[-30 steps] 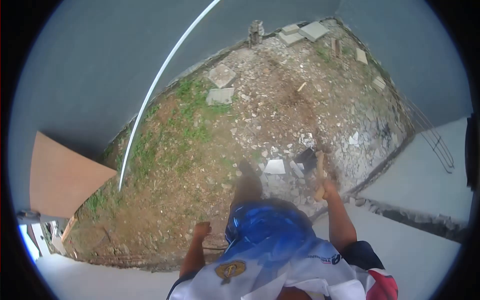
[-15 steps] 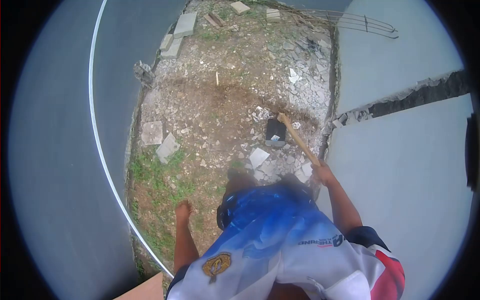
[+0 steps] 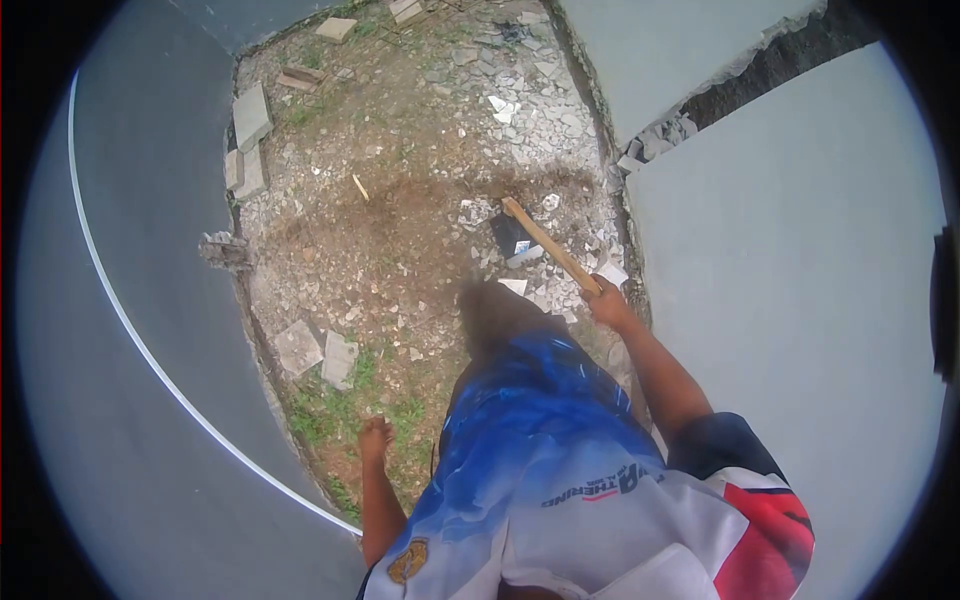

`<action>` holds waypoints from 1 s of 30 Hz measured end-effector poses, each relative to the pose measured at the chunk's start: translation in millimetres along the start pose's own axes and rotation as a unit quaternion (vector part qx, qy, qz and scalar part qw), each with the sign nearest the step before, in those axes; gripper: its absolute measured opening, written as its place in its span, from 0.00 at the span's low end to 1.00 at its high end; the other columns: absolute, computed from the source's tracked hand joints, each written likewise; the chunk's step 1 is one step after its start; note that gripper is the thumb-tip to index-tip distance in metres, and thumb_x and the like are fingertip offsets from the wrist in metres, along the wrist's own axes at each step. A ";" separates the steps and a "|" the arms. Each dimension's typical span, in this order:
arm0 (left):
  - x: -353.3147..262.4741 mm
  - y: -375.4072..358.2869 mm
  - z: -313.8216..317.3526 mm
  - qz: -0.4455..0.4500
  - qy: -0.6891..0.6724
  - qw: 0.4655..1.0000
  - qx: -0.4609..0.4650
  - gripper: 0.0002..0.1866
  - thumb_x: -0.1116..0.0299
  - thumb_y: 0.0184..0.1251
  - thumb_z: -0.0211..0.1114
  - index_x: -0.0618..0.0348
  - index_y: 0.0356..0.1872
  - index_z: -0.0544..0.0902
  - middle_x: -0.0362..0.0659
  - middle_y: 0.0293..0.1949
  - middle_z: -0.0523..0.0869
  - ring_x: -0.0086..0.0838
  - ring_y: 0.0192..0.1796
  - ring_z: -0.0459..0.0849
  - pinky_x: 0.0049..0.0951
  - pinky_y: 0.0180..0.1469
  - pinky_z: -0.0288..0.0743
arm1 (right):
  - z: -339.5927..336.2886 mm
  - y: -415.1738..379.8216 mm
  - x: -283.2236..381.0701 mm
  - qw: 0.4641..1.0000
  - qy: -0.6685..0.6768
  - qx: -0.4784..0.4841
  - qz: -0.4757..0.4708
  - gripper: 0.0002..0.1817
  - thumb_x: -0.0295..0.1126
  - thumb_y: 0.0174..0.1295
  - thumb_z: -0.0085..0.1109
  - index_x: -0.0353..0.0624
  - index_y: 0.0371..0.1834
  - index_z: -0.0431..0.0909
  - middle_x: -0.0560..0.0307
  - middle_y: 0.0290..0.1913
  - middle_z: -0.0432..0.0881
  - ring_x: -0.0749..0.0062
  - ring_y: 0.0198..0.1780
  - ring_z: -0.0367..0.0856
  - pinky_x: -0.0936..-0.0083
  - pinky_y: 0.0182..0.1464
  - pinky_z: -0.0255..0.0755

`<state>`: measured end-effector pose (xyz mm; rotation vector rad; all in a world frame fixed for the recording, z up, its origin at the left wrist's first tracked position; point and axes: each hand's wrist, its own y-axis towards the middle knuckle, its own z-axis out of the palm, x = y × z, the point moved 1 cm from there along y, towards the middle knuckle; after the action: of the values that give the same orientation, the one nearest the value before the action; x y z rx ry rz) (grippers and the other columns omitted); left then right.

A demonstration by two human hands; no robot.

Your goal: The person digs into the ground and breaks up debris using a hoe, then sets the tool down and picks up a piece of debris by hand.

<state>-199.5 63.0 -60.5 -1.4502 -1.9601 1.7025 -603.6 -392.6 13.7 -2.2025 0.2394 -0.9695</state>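
Your right hand point(image 3: 605, 303) grasps the near end of a straight, pale wooden handle point(image 3: 555, 246) above rough, broken rubble point(image 3: 540, 125), near the ground's right edge; a dark, flat piece point(image 3: 509, 234) lies by its far end (joined or not, you can't tell). Your left hand point(image 3: 375, 437) hangs well apart, fingers curled, how tightly unclear, over grass point(image 3: 325, 412) toward the left edge.

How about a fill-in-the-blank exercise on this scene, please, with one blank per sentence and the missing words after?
1. The ____ hand grips the wooden handle.
2. Green grass grows nearer to the ____ hand than to the other.
3. The long curved strip is ____ in colour.
4. The lower front of the shirt is mainly coloured ____.

Missing words: right; left; white; blue.
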 end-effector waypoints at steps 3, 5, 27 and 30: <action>-0.2 3.7 13.2 -0.025 -0.026 0.999 0.030 0.14 0.58 0.70 0.63 0.60 0.44 0.81 0.42 0.31 0.85 0.25 0.27 0.80 0.27 0.28 0.75 | 9.0 14.9 5.9 0.999 -0.039 -0.015 -0.025 0.31 0.38 0.64 0.62 0.38 0.69 0.68 0.49 0.27 0.82 0.65 0.18 0.80 0.68 0.21 0.73; -7.9 -0.1 23.4 -0.044 -0.037 0.998 0.028 0.14 0.59 0.70 0.63 0.60 0.43 0.81 0.43 0.31 0.84 0.26 0.27 0.79 0.28 0.27 0.75 | 14.3 8.1 34.0 0.999 -0.025 -0.018 -0.017 0.29 0.37 0.63 0.61 0.36 0.66 0.70 0.49 0.26 0.81 0.65 0.17 0.79 0.68 0.22 0.73; -277.4 49.9 63.5 0.059 -0.009 0.997 0.058 0.12 0.58 0.72 0.63 0.56 0.38 0.82 0.40 0.33 0.86 0.23 0.30 0.83 0.27 0.32 0.77 | 77.8 88.1 132.1 0.993 -0.113 0.016 -0.038 0.26 0.36 0.59 0.65 0.37 0.57 0.70 0.35 0.45 0.83 0.41 0.49 0.82 0.55 0.51 0.74; -233.9 84.5 46.0 0.031 0.037 0.995 0.090 0.12 0.61 0.73 0.60 0.59 0.45 0.81 0.42 0.32 0.86 0.26 0.30 0.84 0.29 0.31 0.78 | 65.8 71.0 165.1 0.997 -0.065 0.027 0.026 0.26 0.33 0.59 0.66 0.39 0.60 0.70 0.43 0.35 0.83 0.56 0.31 0.83 0.62 0.32 0.78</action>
<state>-64.0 -149.8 -42.2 -1.4994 -1.6935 1.7724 -433.8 -479.3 29.9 -2.1894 0.2056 -0.7923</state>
